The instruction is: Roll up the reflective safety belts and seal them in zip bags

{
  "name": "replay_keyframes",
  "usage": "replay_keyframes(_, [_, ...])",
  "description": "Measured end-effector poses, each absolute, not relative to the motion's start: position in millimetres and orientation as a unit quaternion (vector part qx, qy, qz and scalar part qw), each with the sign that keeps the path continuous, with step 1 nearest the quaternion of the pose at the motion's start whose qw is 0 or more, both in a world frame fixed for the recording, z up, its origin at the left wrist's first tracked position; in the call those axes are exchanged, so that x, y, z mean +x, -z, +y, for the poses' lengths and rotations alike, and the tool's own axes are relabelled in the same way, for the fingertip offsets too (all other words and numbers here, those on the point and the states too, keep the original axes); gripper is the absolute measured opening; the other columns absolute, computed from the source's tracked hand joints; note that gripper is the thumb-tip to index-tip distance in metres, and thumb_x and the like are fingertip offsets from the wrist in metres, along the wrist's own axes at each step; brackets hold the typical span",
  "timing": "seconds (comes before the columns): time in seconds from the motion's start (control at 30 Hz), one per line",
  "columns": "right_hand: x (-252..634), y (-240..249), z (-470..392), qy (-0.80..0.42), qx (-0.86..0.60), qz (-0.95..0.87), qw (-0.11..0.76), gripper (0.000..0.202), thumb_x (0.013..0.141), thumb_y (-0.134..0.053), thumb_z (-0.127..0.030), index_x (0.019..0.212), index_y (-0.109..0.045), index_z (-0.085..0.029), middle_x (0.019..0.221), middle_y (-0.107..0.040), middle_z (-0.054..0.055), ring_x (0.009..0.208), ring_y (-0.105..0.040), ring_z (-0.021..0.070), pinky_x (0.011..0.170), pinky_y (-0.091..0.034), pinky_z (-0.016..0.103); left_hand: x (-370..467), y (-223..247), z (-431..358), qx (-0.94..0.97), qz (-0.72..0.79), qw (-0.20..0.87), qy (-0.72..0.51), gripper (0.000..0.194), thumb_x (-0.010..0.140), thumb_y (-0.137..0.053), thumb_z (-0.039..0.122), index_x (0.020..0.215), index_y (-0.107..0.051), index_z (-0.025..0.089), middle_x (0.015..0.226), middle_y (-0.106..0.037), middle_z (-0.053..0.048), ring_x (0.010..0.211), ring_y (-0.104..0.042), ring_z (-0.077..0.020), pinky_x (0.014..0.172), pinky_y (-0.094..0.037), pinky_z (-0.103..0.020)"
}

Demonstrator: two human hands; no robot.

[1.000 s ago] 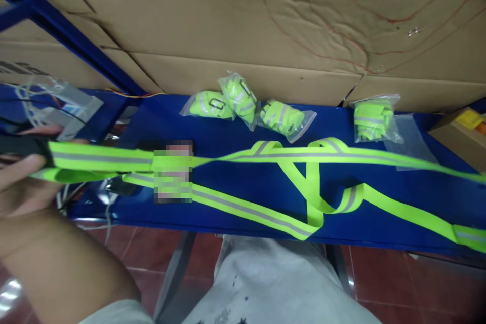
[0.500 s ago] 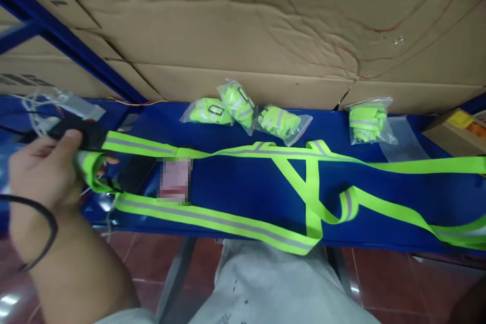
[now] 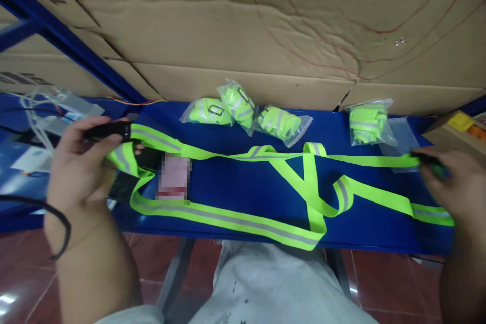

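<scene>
A neon-yellow reflective harness (image 3: pixel 228 219) with grey stripes lies spread across the blue table, its straps crossing right of the middle. At the left, my left hand (image 3: pixel 81 162) is closed on a black buckle (image 3: pixel 108 132) at one strap end, and another strap loops down beside the fingers. At the right, my right hand (image 3: pixel 459 182) is blurred but closed around a black buckle (image 3: pixel 433 160) at the opposite strap end. The upper strap runs between both hands. A second strap end lies below my right hand. A pixelated pink card (image 3: pixel 173 177) sits between the straps.
Several clear bags of folded yellow straps (image 3: pixel 281 122) lie along the back of the blue table (image 3: pixel 235 182). An empty clear bag (image 3: pixel 402 136) and an open cardboard box (image 3: pixel 459 131) are at the right. Cables and a white adapter (image 3: pixel 78 104) lie at the left. Cardboard (image 3: pixel 228 35) stands behind.
My left hand has moved right with its buckle, slackening the strap loop near it. My right hand has come into view at the right, holding the other strap end.
</scene>
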State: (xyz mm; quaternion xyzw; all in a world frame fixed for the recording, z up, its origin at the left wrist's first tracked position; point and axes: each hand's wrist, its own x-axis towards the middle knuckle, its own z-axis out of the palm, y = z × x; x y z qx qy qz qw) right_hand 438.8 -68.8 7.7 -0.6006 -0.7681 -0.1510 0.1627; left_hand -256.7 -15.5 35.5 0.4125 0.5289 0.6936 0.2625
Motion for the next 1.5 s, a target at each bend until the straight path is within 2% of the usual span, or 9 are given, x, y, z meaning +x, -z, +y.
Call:
replay_keyframes(0.1, [411, 16, -53, 0.103, -0.547, -0.822, 0.119, 0.027, 0.102, -0.048, -0.031, 0.119, -0.067, -0.021, 0.122, -0.073, 0.01, 0.109, -0.072, 0.0308, 0.097, -0.061, 0.048, -252, -40, -25, 0.446, 0.516, 0.304, -0.666, 0.064, 0.044, -0.083, 0.001, 0.104, -0.07, 0.018, 0.099, -0.08, -0.005, 0.081, -0.076, -0.0174, 0.065, -0.065, -0.024])
replay_keyframes(0.23, [379, 29, -39, 0.131, -0.598, -0.79, 0.017, 0.055, 0.107, -0.042, -0.043, 0.158, -0.045, -0.024, 0.142, -0.067, 0.008, 0.113, -0.072, 0.0318, 0.077, -0.065, 0.042, -254, -44, -31, 0.455, 0.513, 0.306, -0.66, 0.069, 0.039, -0.082, -0.003, 0.104, -0.072, 0.017, 0.099, -0.078, -0.004, 0.079, -0.075, -0.0168, 0.066, -0.067, -0.025])
replay_keyframes(0.47, [376, 17, -23, 0.132, -0.619, -0.773, -0.056, 0.065, 0.107, -0.034, -0.06, 0.163, -0.039, -0.027, 0.133, -0.07, 0.011, 0.103, -0.076, 0.0347, 0.072, -0.064, 0.047, -268, -47, -32, 0.423, 0.506, 0.236, -0.713, 0.059, 0.039, -0.08, 0.003, 0.096, -0.069, 0.015, 0.091, -0.076, -0.002, 0.07, -0.071, -0.017, 0.051, -0.063, -0.027])
replay_keyframes(0.6, [379, 18, -13, 0.097, -0.605, -0.789, -0.043, 0.063, 0.103, -0.038, -0.069, 0.146, -0.06, -0.028, 0.131, -0.07, 0.008, 0.103, -0.074, 0.0324, 0.076, -0.063, 0.044, -269, -52, -33, 0.381, 0.51, 0.217, -0.74, 0.057, 0.038, -0.077, 0.007, 0.093, -0.068, 0.016, 0.085, -0.075, 0.0, 0.064, -0.067, -0.0147, 0.048, -0.059, -0.026])
replay_keyframes(0.77, [391, 29, -9, 0.1, -0.559, -0.823, 0.02, 0.057, 0.105, -0.041, -0.063, 0.128, -0.067, -0.019, 0.123, -0.073, 0.013, 0.106, -0.072, 0.0318, 0.091, -0.057, 0.043, -260, -63, -40, 0.338, 0.522, 0.233, -0.748, 0.056, 0.037, -0.073, 0.006, 0.092, -0.068, 0.018, 0.085, -0.075, 0.001, 0.069, -0.066, -0.0139, 0.05, -0.057, -0.022])
replay_keyframes(0.97, [401, 36, -31, 0.085, -0.51, -0.855, 0.053, 0.061, 0.103, -0.05, -0.06, 0.152, -0.05, -0.024, 0.134, -0.07, 0.011, 0.118, -0.068, 0.03, 0.101, -0.049, 0.045, -264, -64, -44, 0.309, 0.526, 0.243, -0.754, 0.054, 0.038, -0.069, 0.005, 0.09, -0.068, 0.02, 0.085, -0.073, 0.001, 0.075, -0.066, -0.0143, 0.051, -0.054, -0.021])
replay_keyframes(1.17, [397, 41, -49, 0.14, -0.476, -0.867, 0.04, 0.03, 0.108, -0.046, -0.029, 0.123, -0.068, -0.016, 0.133, -0.07, 0.012, 0.115, -0.068, 0.029, 0.103, -0.048, 0.043, -274, -59, -36, 0.237, 0.509, 0.248, -0.789, 0.05, 0.036, -0.065, 0.001, 0.084, -0.066, 0.018, 0.084, -0.071, 0.002, 0.08, -0.068, -0.0133, 0.053, -0.054, -0.017])
replay_keyframes(1.33, [394, 34, -49, 0.147, -0.465, -0.872, 0.043, 0.042, 0.107, -0.049, -0.046, 0.134, -0.066, -0.019, 0.13, -0.072, 0.011, 0.113, -0.07, 0.0286, 0.095, -0.05, 0.042, -273, -61, -33, 0.193, 0.515, 0.25, -0.797, 0.049, 0.038, -0.064, -0.002, 0.083, -0.065, 0.017, 0.085, -0.071, 0.0, 0.079, -0.067, -0.0134, 0.054, -0.053, -0.016])
replay_keyframes(1.5, [387, 32, -48, 0.076, -0.521, -0.85, 0.015, 0.039, 0.108, -0.044, -0.039, 0.109, -0.076, -0.016, 0.12, -0.077, 0.015, 0.11, -0.072, 0.0339, 0.095, -0.051, 0.047, -278, -62, -33, 0.192, 0.509, 0.255, -0.799, 0.05, 0.039, -0.063, -0.002, 0.085, -0.065, 0.017, 0.088, -0.067, -0.001, 0.084, -0.067, -0.0139, 0.055, -0.054, -0.016])
